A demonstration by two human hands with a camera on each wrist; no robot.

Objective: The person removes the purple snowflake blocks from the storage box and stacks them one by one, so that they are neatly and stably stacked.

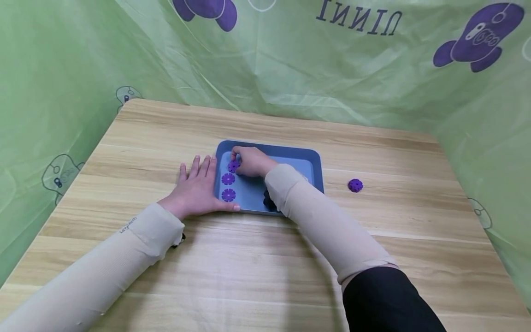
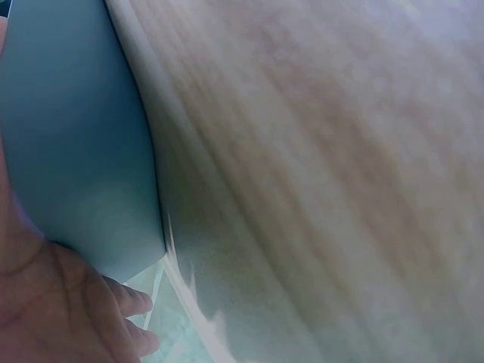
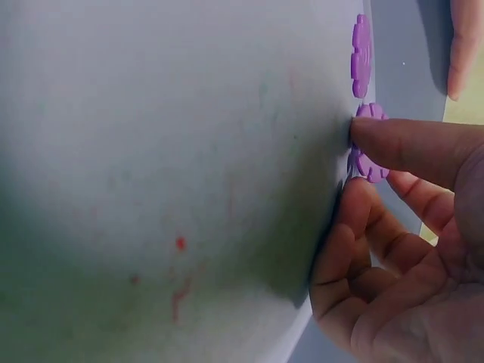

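My right hand [image 1: 254,161] reaches into a shallow blue tray [image 1: 290,150] and pinches a purple snowflake disc [image 1: 233,166] near the back left corner. In the right wrist view, thumb and fingers meet at the held disc's edge. Two more purple notched discs [image 1: 228,179] lie flat in a column along the tray's left side. My left hand [image 1: 197,191] lies with fingers spread against the tray's left edge, its thumb along the front rim. Its palm also shows beside the tray wall [image 2: 83,151] in the left wrist view.
A purple disc or small stack [image 1: 355,185] sits on the wooden table [image 1: 394,221] right of the tray. Something black [image 1: 268,201], partly hidden by the right sleeve, is at the tray's front. Green printed sheeting [image 1: 290,69] surrounds the table's back and sides.
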